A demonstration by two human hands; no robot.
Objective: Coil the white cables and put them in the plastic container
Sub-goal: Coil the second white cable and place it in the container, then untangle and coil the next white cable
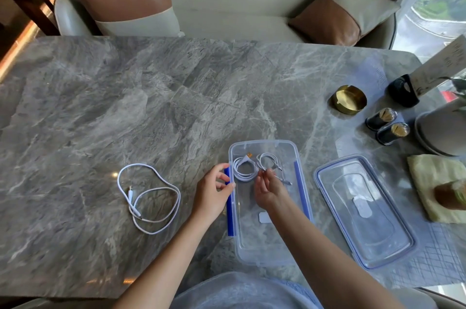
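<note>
Open marble tabletop (151, 96) beyond the plastic container (262, 142); its right side is crowded.
A thick cable coil (244, 167) and a thin cable coil (267, 158) fill the container's far end, the right hand (271, 190) pinching the thin cable coil, the left hand (214, 192) gripping the left wall; its near half lies free. Just right lies the lid (363, 210), then a brass ashtray (349, 99), two shakers (380, 119) and a yellow cloth (428, 182) farther right. A loose white cable (148, 197) sprawls left of it.

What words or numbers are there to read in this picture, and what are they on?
None can be read.
Card in the black holder: printed, too blurred to read.
Container sticker in the plastic container: no words show.
Lid sticker on the lid: no words show.
White cable in the right hand: no print shows.
</note>
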